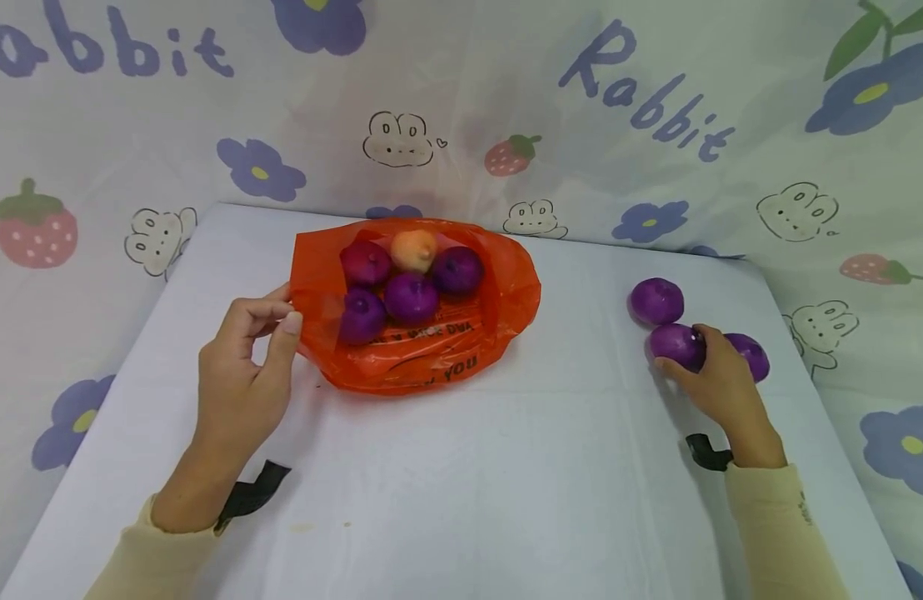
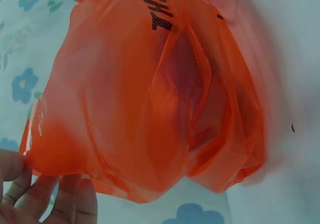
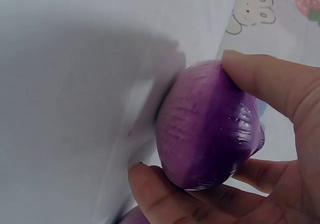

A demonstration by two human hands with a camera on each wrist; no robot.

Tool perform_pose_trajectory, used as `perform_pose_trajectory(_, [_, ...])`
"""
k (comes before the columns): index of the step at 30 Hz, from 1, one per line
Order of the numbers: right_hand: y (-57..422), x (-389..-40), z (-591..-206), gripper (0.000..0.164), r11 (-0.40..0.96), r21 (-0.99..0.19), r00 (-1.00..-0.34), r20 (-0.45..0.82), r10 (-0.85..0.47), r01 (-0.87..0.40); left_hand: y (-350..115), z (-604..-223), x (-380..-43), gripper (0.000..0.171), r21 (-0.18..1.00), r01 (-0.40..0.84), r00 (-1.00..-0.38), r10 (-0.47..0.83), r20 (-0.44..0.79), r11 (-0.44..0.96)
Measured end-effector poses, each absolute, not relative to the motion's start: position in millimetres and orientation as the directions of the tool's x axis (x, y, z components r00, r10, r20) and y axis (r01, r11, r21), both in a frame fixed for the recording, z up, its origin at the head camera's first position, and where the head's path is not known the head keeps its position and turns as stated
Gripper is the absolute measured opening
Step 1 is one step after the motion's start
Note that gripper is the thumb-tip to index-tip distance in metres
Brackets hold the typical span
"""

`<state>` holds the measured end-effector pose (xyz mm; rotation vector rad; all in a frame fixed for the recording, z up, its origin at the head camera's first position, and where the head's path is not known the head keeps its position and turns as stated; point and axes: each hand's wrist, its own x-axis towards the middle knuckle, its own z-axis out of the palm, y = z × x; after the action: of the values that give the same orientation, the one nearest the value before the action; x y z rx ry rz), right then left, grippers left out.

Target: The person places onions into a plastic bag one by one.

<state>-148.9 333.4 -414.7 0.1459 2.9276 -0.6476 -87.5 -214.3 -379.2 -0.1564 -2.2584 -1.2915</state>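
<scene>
- Right hand (image 1: 720,379) stretches forward, clamped round one purple fruit (image 1: 673,346), two more (image 1: 656,302) beside it on the counter (image 1: 469,500)!
- Left hand (image 1: 247,367) pinches the left edge of the red bag (image 1: 520,287); five fruits (image 1: 411,297) inside: three purple, one reddish, one orange.

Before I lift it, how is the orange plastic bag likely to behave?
The orange plastic bag is probably floppy, as its thin film creases and folds. It may sag when lifted, and the round produce lying loose inside could roll.
</scene>
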Motion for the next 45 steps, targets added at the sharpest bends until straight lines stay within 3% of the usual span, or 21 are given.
perform_pose_trajectory(24, [302.2,-123.6,-395.3,0.091,0.889,-0.457,-0.998,-0.055,-0.003,0.023,-214.4,-379.9,-88.4,0.019,0.767,0.352,-0.852,-0.155,0.5,0.537])
perform_pose_trajectory(45, [238.5,-104.2,-342.9,0.082,0.841,-0.452,-0.953,0.185,-0.238,-0.298,-213.9,-378.9,-88.3,0.019,0.773,0.349,-0.856,-0.157,0.493,0.53])
